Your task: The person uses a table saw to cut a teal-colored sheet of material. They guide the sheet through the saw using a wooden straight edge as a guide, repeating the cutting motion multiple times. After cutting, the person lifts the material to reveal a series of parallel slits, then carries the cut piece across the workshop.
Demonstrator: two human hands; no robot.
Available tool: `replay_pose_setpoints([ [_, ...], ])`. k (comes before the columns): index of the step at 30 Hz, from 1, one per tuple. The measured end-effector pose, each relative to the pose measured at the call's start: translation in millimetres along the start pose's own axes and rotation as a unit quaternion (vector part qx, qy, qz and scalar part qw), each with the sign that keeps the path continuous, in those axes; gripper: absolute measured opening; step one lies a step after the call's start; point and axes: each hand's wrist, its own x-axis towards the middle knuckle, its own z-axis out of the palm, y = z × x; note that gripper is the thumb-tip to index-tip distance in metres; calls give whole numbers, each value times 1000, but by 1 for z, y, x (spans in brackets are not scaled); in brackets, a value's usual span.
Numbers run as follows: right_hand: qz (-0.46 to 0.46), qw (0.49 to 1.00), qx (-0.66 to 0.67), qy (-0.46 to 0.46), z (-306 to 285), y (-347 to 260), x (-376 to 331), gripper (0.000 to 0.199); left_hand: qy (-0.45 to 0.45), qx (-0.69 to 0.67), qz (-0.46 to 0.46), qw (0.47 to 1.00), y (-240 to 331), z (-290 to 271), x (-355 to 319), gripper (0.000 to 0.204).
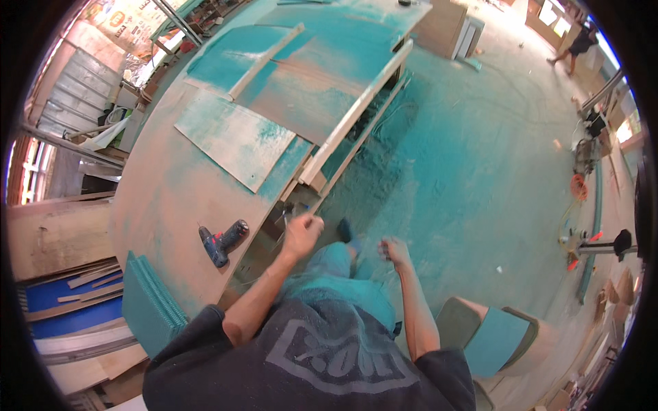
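Observation:
My left hand is raised beside the near edge of the workbench, its fingers curled closed. Whatever they may hold is too small to make out. Out over the floor, my right hand hangs lower, slightly blurred, with bent fingers that hide anything inside. A dark cordless drill lies on the wooden workbench, left of my left hand. Farther up the bench is a flat, pale panel dusted with teal. A long light-coloured rail runs along the bench's right edge.
Teal boards lean in a stack at the bench's near left. Wood strips lie left of them. Behind my right arm stands a chair with a teal panel. Teal dust covers the floor. Another person is far off at right.

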Motion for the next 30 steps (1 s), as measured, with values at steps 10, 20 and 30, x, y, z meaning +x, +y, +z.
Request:
replay_pose_setpoints([
  [10,-104,959,-165,-205,199,-24,119,45,19,423,-48,905,-88,-96,89,57],
  [20,7,984,53,-168,327,-47,183,55,27,453,-85,887,-83,-56,61,85],
  [30,-208,895,-245,-311,287,-53,273,41,-86,489,-131,858,-103,-77,79,87],
])
